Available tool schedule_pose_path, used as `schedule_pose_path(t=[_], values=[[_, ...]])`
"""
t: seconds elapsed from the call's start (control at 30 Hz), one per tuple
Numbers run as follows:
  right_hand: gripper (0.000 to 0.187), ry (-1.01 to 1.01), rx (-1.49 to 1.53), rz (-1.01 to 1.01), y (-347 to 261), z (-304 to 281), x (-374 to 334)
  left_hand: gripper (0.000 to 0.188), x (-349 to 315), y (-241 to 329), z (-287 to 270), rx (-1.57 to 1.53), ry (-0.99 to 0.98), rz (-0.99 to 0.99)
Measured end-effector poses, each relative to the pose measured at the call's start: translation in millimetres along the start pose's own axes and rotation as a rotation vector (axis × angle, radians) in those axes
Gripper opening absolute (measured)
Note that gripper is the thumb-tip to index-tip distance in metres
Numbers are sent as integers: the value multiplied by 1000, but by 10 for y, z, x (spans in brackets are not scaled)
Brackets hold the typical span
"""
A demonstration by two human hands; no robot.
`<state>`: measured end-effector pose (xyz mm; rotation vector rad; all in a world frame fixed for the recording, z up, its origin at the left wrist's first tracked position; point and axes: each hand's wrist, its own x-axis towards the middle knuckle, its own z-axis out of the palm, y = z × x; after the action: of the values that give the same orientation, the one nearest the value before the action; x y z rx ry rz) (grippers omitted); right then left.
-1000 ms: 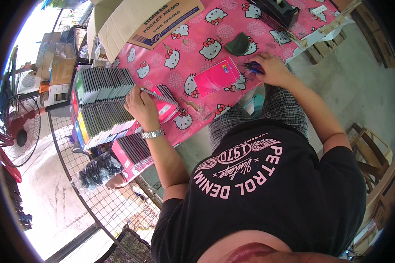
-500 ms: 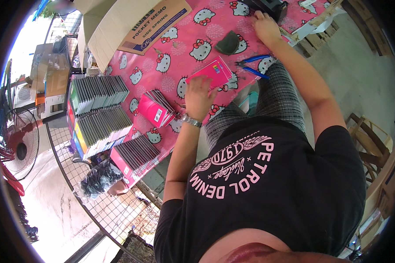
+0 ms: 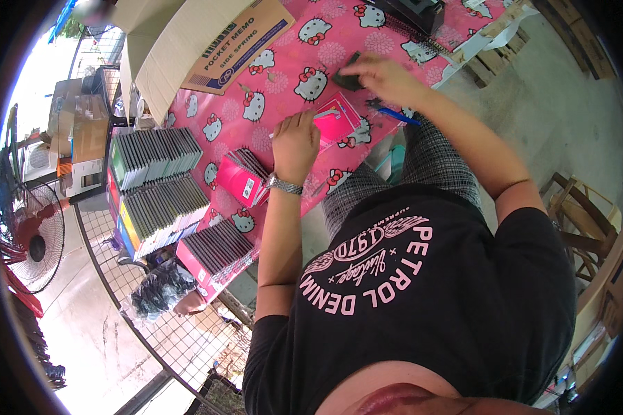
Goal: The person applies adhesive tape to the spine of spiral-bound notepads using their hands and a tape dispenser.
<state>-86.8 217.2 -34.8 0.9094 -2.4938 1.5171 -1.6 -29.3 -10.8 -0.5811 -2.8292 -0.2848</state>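
My left hand [image 3: 296,144], with a metal watch on its wrist, lies at the left end of a small pink notebook [image 3: 340,123] on the table. Its fingers are bent and closed over that end, hiding it. My right hand [image 3: 389,81] hangs over the table beyond the notebook, fingers stretched left. Its fingertips overlap a dark green wedge-shaped piece [image 3: 346,77]; whether they touch it I cannot tell. Blue-handled cutting pliers [image 3: 401,117] lie near the table edge below my right hand, partly hidden by it.
Spiral-bound notebooks stand in rows [image 3: 163,207] at the left, with a small pink stack [image 3: 244,176] nearer. An open cardboard box [image 3: 239,45] is at the far left. A black device [image 3: 422,14] sits at the far right, a dark wire coil [image 3: 412,34] before it. A fan [image 3: 38,242] stands beyond.
My right hand has come back from the black device, leftward and nearer, to the dark green piece. My left hand has slid left along the notebook, and its fingers have bent.
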Motion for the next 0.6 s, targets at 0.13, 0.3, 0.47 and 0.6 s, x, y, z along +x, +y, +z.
schedule_pose_path(t=[0.13, 0.3, 0.47, 0.6], values=[[27, -155, 70, 31, -200, 145, -92, 22, 29, 54, 159, 115, 91, -10], [26, -14, 37, -67, -130, 223, -115, 24, 68, 70, 172, 116, 78, -21], [24, 55, -105, -180, -135, 274, -101, 24, 90, 60, 164, 113, 68, -26], [23, 24, -161, -174, -152, 246, -105, 24, 72, 56, 161, 78, 68, -8]])
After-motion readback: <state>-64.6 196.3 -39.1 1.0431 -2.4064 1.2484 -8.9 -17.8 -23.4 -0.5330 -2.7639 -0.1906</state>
